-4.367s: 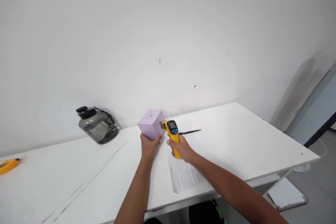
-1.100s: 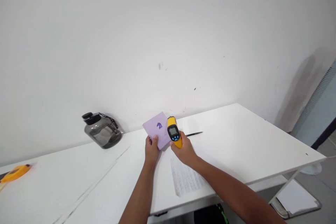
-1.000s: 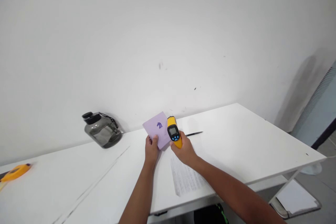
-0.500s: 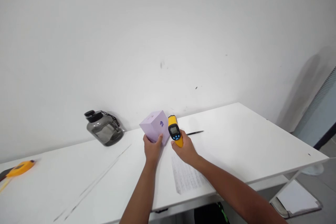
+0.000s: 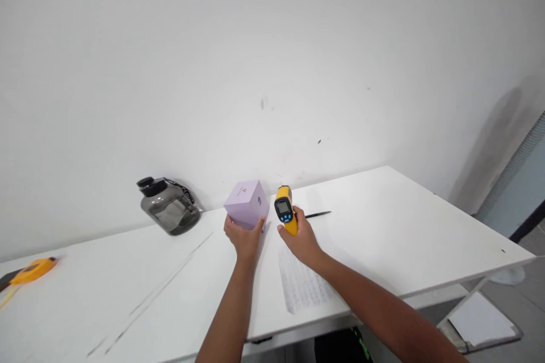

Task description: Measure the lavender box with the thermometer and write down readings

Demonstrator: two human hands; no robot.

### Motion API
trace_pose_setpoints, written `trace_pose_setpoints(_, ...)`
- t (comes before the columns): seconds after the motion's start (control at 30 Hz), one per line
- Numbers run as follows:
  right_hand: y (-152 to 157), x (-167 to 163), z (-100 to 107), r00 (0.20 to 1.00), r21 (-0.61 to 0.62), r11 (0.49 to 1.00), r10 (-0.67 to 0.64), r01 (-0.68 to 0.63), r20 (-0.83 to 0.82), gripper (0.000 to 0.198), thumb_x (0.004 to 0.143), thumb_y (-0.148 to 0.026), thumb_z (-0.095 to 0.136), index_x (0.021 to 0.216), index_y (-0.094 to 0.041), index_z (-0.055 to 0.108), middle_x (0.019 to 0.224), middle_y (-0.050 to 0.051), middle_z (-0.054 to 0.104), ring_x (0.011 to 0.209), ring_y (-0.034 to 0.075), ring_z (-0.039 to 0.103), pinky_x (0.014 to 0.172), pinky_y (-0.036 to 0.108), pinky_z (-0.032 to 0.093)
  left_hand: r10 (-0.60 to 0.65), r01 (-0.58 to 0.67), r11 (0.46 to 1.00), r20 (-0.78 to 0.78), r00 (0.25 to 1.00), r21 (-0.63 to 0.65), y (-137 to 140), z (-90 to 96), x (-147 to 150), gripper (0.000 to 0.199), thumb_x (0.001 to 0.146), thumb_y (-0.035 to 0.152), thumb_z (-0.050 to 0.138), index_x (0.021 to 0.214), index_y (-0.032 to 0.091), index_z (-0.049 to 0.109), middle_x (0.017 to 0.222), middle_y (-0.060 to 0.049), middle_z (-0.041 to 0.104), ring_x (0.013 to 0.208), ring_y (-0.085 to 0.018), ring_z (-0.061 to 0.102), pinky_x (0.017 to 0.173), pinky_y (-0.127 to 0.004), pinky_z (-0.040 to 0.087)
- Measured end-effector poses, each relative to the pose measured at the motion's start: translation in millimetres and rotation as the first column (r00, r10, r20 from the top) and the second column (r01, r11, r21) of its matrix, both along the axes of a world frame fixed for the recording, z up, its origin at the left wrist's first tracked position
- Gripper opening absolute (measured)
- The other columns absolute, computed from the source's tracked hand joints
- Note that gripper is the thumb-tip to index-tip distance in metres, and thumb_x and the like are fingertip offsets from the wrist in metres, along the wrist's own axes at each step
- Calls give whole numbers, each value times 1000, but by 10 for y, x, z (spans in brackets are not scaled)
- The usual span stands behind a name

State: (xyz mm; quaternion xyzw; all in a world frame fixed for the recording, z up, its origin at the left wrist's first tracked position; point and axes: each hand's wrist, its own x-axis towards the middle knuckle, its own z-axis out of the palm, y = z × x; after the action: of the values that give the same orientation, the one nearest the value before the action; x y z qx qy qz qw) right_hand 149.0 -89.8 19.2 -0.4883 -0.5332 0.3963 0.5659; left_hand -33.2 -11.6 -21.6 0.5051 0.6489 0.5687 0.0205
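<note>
A lilac cardboard box [image 5: 244, 204] with small dark logos is gripped at its near lower edges by my left hand [image 5: 244, 238], thumb on the right side and fingers on the left. Just right of it, my right hand [image 5: 303, 239] is wrapped round the handle of a yellow and black infrared thermometer [image 5: 284, 207]. Its small grey screen and blue buttons face me. Behind my right hand lies a dark pen [image 5: 318, 214]. Partly under my right forearm is a sheet of paper [image 5: 298, 289] covered in writing.
A grey see-through water jug [image 5: 170, 210] with a black cap stands left of the box, against the wall. An orange tape measure [image 5: 36, 270] lies at the far left of the white table [image 5: 361, 210]. Below the table's right side is a white flat item [image 5: 483, 320].
The box has turned in my left hand and shifted slightly left, so its top shows more. The thermometer has moved slightly right, and the gap between the two is wider.
</note>
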Motion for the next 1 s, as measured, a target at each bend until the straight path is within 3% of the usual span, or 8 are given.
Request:
trace_pose_setpoints(0.1,46,-6,-30,999,-55,998,0,-3,-46,58,81,-38,65,132,-23,42,99,1,60,83,20,61,81,38,50,128,-106,981,-127,984,165,-67,39,19,96,69,53,78,144,15,32,134,-22,46,131,-38,42,113,-62,30)
trace_pose_setpoints(0.2,105,-22,-112,993,-103,993,44,-56,-111,61,79,-36,66,133,-25,40,96,-1,56,77,18,60,76,37,51,158,-109,964,-197,967,241,-175,73,45,70,81,53,66,136,14,45,106,-14,57,107,-32,54,102,-60,38)
trace_pose_setpoints(0.27,142,-37,-179,986,-107,990,78,-95,-150,62,78,-37,68,133,-26,40,94,-2,56,76,18,60,75,37,51,-45,96,982,-288,957,165,-242,77,83,55,84,53,62,123,15,56,83,-6,57,83,-26,57,88,-51,46)
trace_pose_setpoints(0.37,177,-47,-248,972,-34,991,124,-133,-197,64,76,-36,72,130,-26,40,95,-1,58,82,19,61,80,38,51,-399,398,915,-295,868,-67,-312,75,175,43,83,51,61,111,19,65,64,2,55,61,-19,54,69,-37,48)
trace_pose_setpoints(0.5,179,-21,-262,947,56,969,246,-240,-206,61,77,-33,72,128,-27,40,104,2,60,89,20,64,86,40,52,-537,518,843,-194,821,-143,-357,109,280,42,81,48,64,114,22,67,83,-2,68,72,-20,60,71,-35,51)
trace_pose_setpoints(0.7,211,66,-299,894,158,898,431,-411,-125,68,75,-23,74,131,-28,35,117,5,63,104,20,66,93,40,52,-675,658,737,-110,730,-156,-363,170,331,40,82,48,66,113,22,69,112,-7,69,101,-24,64,85,-37,52)
trace_pose_setpoints(0.87,276,136,-360,946,186,929,302,-320,119,62,77,-12,63,134,-23,41,126,9,62,109,22,63,98,43,49,-675,664,728,-9,738,-169,-376,206,389,43,75,49,74,108,21,72,107,-6,71,98,-25,65,91,-40,52)
trace_pose_setpoints(1.0,297,128,-368,937,164,926,320,-341,144,61,80,-17,65,137,-21,41,124,9,64,110,23,63,99,43,49,-659,650,748,-33,752,-136,-409,240,425,33,75,44,73,97,21,72,103,-6,69,99,-25,64,92,-41,51)
